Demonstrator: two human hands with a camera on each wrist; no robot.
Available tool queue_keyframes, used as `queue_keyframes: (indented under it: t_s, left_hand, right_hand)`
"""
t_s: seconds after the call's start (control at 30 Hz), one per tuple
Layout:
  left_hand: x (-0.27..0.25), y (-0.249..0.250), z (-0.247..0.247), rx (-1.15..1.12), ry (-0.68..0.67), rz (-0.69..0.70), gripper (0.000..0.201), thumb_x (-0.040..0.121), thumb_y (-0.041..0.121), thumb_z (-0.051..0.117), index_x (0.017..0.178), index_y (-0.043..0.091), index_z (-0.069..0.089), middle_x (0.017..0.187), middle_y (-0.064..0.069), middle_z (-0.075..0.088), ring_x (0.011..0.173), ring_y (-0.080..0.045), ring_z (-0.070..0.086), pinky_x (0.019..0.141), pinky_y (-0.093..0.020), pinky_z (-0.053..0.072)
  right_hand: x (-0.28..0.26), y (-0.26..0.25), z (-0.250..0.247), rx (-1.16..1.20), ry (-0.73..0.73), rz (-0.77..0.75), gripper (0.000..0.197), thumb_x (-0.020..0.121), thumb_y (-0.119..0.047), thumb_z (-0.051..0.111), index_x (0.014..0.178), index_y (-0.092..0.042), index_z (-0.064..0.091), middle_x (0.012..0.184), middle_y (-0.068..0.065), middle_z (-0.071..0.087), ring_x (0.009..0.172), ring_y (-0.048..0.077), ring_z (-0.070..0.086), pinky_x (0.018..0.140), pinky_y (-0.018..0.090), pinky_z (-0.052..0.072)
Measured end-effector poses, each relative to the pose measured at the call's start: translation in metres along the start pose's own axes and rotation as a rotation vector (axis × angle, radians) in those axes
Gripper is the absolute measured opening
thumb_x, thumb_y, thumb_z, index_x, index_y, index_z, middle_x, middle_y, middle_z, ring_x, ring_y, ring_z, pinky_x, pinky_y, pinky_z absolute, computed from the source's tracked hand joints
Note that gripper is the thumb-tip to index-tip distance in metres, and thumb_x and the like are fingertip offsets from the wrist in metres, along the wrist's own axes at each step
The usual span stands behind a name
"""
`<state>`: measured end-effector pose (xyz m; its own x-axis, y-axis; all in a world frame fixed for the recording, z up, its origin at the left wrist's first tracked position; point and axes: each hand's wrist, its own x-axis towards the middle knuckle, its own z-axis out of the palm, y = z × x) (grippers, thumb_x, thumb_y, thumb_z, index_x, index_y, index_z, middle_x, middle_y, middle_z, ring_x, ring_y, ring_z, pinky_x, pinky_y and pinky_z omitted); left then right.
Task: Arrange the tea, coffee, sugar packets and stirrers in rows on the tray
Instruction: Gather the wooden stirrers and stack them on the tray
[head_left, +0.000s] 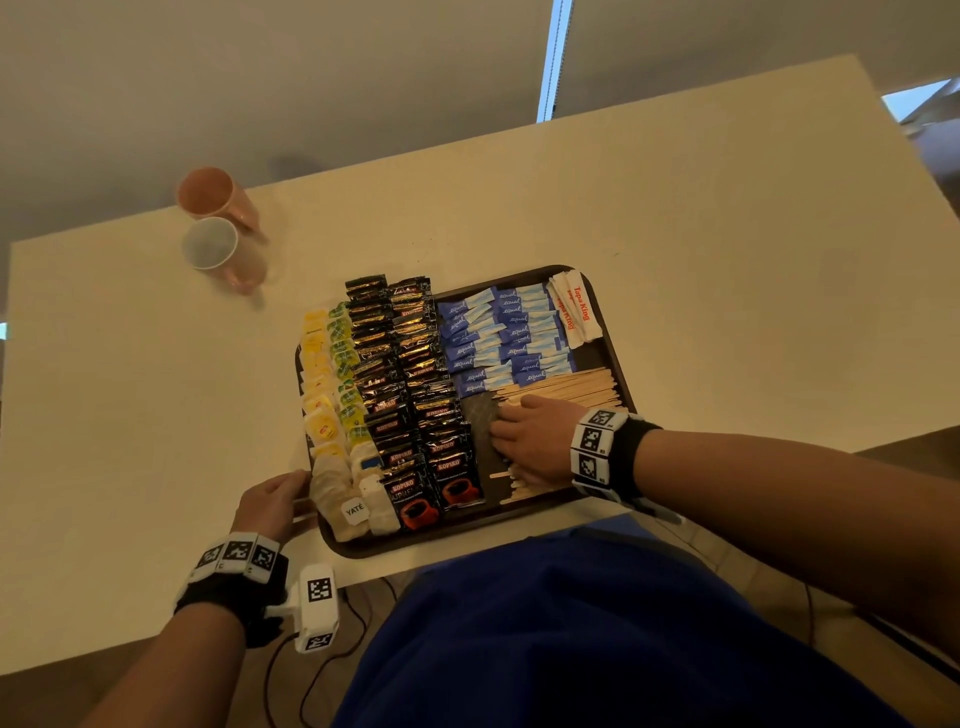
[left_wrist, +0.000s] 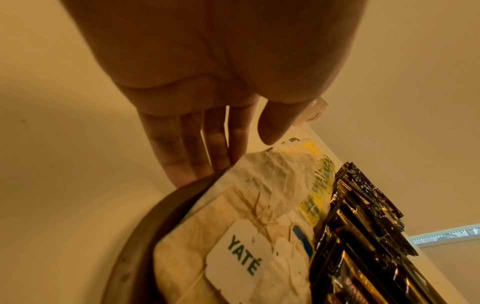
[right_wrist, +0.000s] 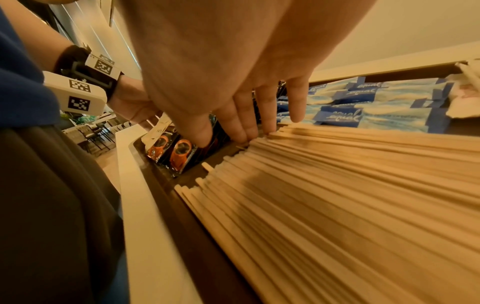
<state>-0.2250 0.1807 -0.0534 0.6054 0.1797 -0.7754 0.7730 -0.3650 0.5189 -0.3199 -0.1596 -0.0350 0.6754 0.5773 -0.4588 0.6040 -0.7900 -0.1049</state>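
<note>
Your brown tray (head_left: 621, 364) is sitting on the table (head_left: 675, 208), carrying rows of tea bags (head_left: 332, 395), black coffee packets (head_left: 410, 384) and blue sugar packets (head_left: 498, 332), with wooden stirrers (head_left: 566, 389) at its near right. Your right hand (head_left: 535, 441) is lying flat on the stirrers, fingers straight. Your left hand (head_left: 272, 501) is touching the tray's left rim with straight fingers. Two cups (head_left: 218, 228) are standing well apart, far left.

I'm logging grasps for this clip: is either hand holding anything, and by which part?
Neither grips. Right hand lies flat, fingertips on the stirrers' ends; left hand touches the tray's left rim.
</note>
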Motion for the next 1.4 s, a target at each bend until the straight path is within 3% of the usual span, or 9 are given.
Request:
queue_keyframes:
  t_s: [0.13,0.3,0.6,0.87,1.0,1.17,1.3,1.4]
  left_hand:
    - [-0.002,0.001,0.0,0.005,0.004,0.009,0.027,0.098,0.018,0.056,0.118,-0.001,0.063,0.109,-0.022,0.066,0.096,-0.036,0.062,0.072,-0.038,0.053]
    - [-0.006,0.003,0.001,0.007,0.005,0.013,0.026,0.099,0.017,0.055,0.115,-0.001,0.063,0.105,-0.021,0.065,0.094,-0.035,0.062,0.071,-0.037,0.052]
    - [-0.008,0.005,0.001,0.004,-0.004,0.011,0.025,0.1,0.016,0.054,0.114,-0.002,0.062,0.105,-0.022,0.065,0.088,-0.033,0.061,0.069,-0.037,0.052]
    - [-0.01,0.005,0.001,0.004,-0.004,0.01,0.025,0.099,0.015,0.054,0.116,-0.002,0.062,0.107,-0.022,0.064,0.086,-0.031,0.061,0.068,-0.036,0.051]
    - [-0.009,0.005,0.0,0.004,0.004,0.0,0.029,0.097,0.015,0.058,0.119,-0.004,0.062,0.111,-0.023,0.065,0.095,-0.035,0.061,0.072,-0.037,0.053]
    - [-0.012,0.006,0.001,0.008,0.003,0.003,0.027,0.098,0.015,0.056,0.117,-0.003,0.062,0.109,-0.023,0.064,0.094,-0.035,0.061,0.07,-0.036,0.052]
    - [-0.013,0.007,0.002,0.001,0.006,0.007,0.027,0.098,0.014,0.056,0.118,-0.004,0.062,0.109,-0.022,0.064,0.094,-0.035,0.061,0.071,-0.036,0.052]
    - [-0.013,0.007,0.001,-0.001,0.005,0.005,0.027,0.098,0.014,0.057,0.118,-0.004,0.062,0.108,-0.022,0.064,0.091,-0.033,0.061,0.07,-0.037,0.052]
  right_hand:
    - [0.002,-0.007,0.001,0.003,0.005,-0.077,0.052,0.095,-0.045,0.044,0.138,-0.016,0.045,0.136,0.004,0.048,0.122,0.025,0.044,0.099,0.042,0.04]
    - [-0.004,-0.009,0.002,0.008,-0.015,-0.106,0.044,0.097,-0.044,0.042,0.131,-0.019,0.054,0.132,0.001,0.049,0.12,0.024,0.044,0.097,0.039,0.04]
    - [-0.005,-0.019,0.011,-0.052,-0.009,-0.143,0.052,0.094,-0.046,0.045,0.139,-0.021,0.045,0.135,0.006,0.046,0.122,0.031,0.041,0.102,0.048,0.036]
    - [-0.013,-0.014,0.012,-0.038,0.066,-0.13,0.043,0.095,-0.047,0.042,0.118,-0.018,0.064,0.126,0.005,0.052,0.116,0.026,0.046,0.095,0.041,0.04]
    - [-0.001,-0.015,0.015,-0.024,0.049,-0.115,0.052,0.094,-0.046,0.044,0.13,-0.01,0.055,0.134,0.009,0.049,0.124,0.027,0.043,0.104,0.042,0.038]
    - [-0.003,-0.012,0.013,0.01,0.077,-0.1,0.048,0.096,-0.045,0.043,0.123,-0.009,0.059,0.124,0.009,0.055,0.114,0.025,0.05,0.101,0.039,0.04]
    - [0.0,-0.01,0.017,-0.007,0.027,-0.056,0.058,0.095,-0.045,0.045,0.138,-0.007,0.046,0.144,0.014,0.041,0.131,0.03,0.039,0.11,0.043,0.034]
    - [0.002,-0.01,0.014,0.017,-0.005,-0.005,0.053,0.097,-0.039,0.046,0.14,-0.008,0.044,0.144,0.012,0.042,0.133,0.028,0.038,0.112,0.042,0.032]
